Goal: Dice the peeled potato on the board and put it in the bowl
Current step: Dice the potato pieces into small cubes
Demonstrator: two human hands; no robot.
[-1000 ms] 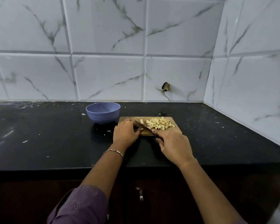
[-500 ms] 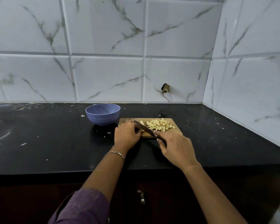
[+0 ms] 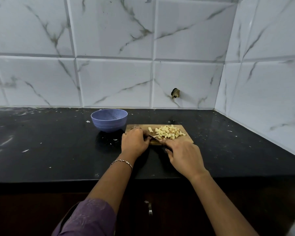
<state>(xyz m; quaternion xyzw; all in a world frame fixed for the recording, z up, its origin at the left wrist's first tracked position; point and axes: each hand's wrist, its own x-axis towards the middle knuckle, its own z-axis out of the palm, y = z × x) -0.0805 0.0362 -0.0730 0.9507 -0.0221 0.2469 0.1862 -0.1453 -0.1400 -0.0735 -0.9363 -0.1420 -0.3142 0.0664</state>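
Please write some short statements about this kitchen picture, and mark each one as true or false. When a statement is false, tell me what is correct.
1. The diced potato lies in a pile on the cutting board. True.
2. The bowl is full of potato pieces. False: no potato shows inside it.
3. The right hand grips the knife. True.
4. The bowl stands to the right of the board. False: it stands to the board's left, on the black counter.
5. There is a bracelet at the wrist of the left hand. True.
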